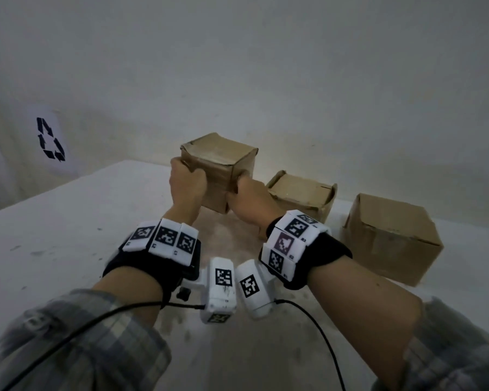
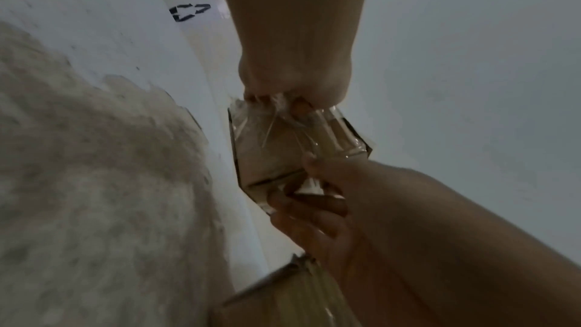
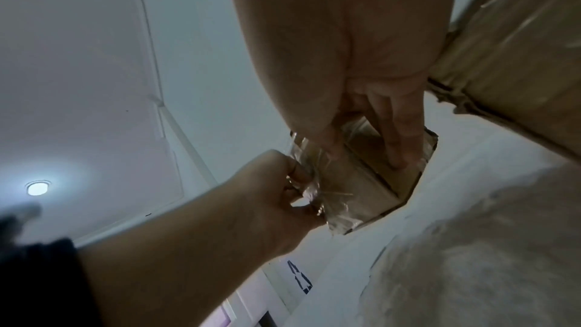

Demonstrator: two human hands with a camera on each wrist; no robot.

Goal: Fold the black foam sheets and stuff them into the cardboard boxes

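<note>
A small brown cardboard box [image 1: 219,165] with its flaps closed is held tilted above the white table [image 1: 54,235]. My left hand [image 1: 187,179] grips its upper left edge, fingers curled over shiny clear tape [image 2: 276,108]. My right hand [image 1: 242,193] holds the lower right corner, thumb on one face and fingers [image 3: 396,146] on another. In the left wrist view the box [image 2: 267,151] sits between the left hand [image 2: 292,71] and the right hand [image 2: 330,205]. The right wrist view shows the box [image 3: 355,193] and the left hand [image 3: 276,195]. No black foam sheet is in view.
Two more cardboard boxes stand on the table at the right: one behind the held box [image 1: 302,193] and a larger one [image 1: 390,238] nearer the right edge. A recycling sign [image 1: 50,139] hangs at the left. A wall runs close behind the table.
</note>
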